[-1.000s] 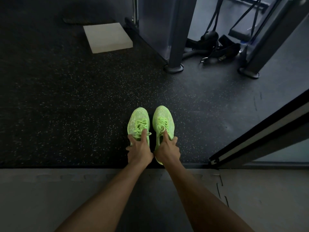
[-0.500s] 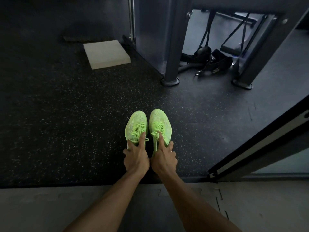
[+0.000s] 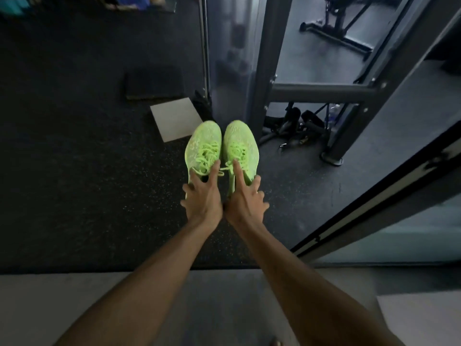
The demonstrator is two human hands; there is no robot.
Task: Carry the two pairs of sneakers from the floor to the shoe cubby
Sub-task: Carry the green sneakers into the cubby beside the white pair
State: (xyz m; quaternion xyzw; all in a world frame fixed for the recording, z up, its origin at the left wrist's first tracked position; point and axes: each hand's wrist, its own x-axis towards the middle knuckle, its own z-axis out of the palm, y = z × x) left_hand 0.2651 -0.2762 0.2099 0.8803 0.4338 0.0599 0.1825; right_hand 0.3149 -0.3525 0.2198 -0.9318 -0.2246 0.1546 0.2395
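Two bright green lace-up sneakers [image 3: 220, 151], one per hand, left hand [image 3: 203, 198] and right hand [image 3: 245, 199], each grip closed at heel, carried together for one trip.

- I have lifted the green sneakers [image 3: 220, 148] off the speckled floor [image 3: 74, 171].
- They now overlap the pale pad [image 3: 174, 118], previously far beyond them.

place: gym | shown by: speckled rubber floor [image 3: 74, 171] — steel rack frame [image 3: 316, 92] — cable handles [image 3: 296, 126]
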